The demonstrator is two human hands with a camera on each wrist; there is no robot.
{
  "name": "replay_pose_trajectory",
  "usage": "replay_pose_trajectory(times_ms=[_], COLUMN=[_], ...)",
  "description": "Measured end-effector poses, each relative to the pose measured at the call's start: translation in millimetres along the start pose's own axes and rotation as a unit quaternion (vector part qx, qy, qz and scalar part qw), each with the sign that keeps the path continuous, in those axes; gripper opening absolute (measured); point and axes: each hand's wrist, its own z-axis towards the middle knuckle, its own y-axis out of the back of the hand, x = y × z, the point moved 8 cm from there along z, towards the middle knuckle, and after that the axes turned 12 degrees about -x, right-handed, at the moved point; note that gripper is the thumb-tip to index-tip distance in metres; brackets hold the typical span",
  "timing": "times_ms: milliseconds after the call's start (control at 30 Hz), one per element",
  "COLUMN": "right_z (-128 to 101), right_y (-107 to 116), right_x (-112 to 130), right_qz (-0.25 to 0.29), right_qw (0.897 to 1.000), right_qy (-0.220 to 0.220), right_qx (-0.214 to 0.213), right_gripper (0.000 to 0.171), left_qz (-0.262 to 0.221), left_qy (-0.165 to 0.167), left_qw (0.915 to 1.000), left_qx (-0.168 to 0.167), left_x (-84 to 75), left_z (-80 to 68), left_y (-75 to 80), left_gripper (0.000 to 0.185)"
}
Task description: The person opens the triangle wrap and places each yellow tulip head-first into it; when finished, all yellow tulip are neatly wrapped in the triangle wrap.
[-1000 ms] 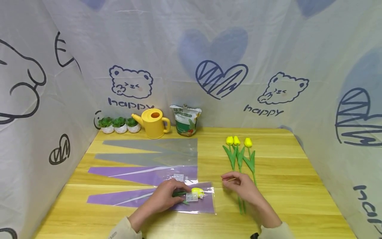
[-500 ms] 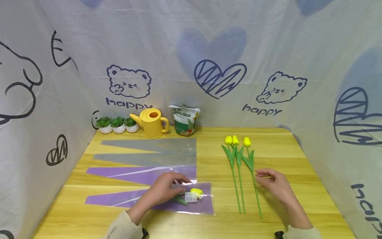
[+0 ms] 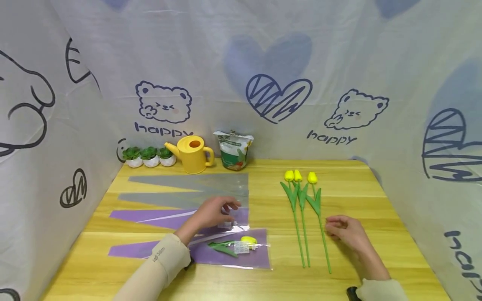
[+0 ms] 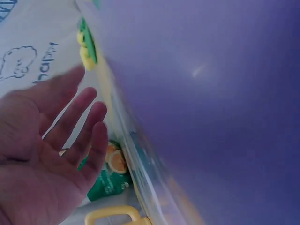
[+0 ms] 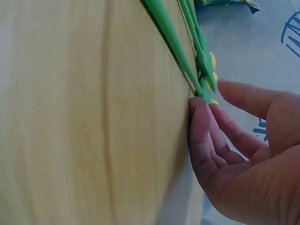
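Observation:
My left hand (image 3: pixel 214 213) hovers over the upper purple flower sleeve (image 3: pixel 158 216), its fingers loosely bent and holding nothing. In the left wrist view the fingers (image 4: pixel 97 145) spread beside a purple surface. Nearer me lies another purple sleeve (image 3: pixel 260 259) with a yellow tulip (image 3: pixel 222 246) inside, its stem partly hidden by my forearm. My right hand (image 3: pixel 348 234) rests just right of a single yellow tulip (image 3: pixel 316 205), fingers relaxed around nothing. In the right wrist view its fingertips (image 5: pixel 199 105) are close to the table. Two more tulips (image 3: pixel 300 196) lie side by side to the left.
Two grey sleeves (image 3: pixel 226 182) lie behind the purple ones. Along the back stand several small potted succulents (image 3: pixel 149 158), a yellow watering can (image 3: pixel 193 156) and a green-and-white bag (image 3: pixel 233 150). A printed cloth (image 3: pixel 282 142) walls in the wooden table (image 3: pixel 357 179).
My left hand has left the sleeve with the tulip and moved away from me over the other purple sleeve. My right hand went right, past the stems, then stayed nearly still.

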Motion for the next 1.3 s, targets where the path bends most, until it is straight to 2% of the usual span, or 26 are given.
replay_pose_trajectory(times_ms=[133,200,400,667,800,1000,1300], right_z=[1.0,1.5,4.0,11.4,14.8,20.6,27.0], right_y=[-4.1,-5.8,-10.6,-16.6,-19.6,-22.7,-24.6], right_x=[0.2,1.2,2.0,3.4,0.6,0.8,1.6], right_qz=[0.011,0.013,0.014,0.004,0.016,0.026,0.008], right_qw=[1.0,1.0,1.0,1.0,0.999,0.999,0.999], right_qy=[-0.001,0.001,-0.009,-0.014,-0.028,-0.045,-0.053], right_qx=[0.005,0.005,-0.001,0.005,0.011,0.015,0.006], right_gripper=[0.043,0.043,0.044,0.047,0.047,0.046,0.037], left_qz=[0.003,0.005,0.002,-0.02,-0.034,-0.065,-0.054], left_qy=[0.003,-0.001,-0.007,0.006,0.016,0.041,0.048], left_qw=[0.9995,0.9992,0.9995,0.9994,0.9988,0.9966,0.9969], left_qx=[0.032,0.039,0.03,0.029,0.03,0.03,0.033], left_x=[8.5,11.4,12.2,16.5,20.0,26.5,27.3], left_z=[6.0,7.4,10.6,11.4,10.9,11.5,13.5], left_y=[-10.7,-15.2,-21.4,-23.2,-23.1,-23.6,-27.0], left_gripper=[0.061,0.063,0.046,0.029,0.022,0.019,0.024])
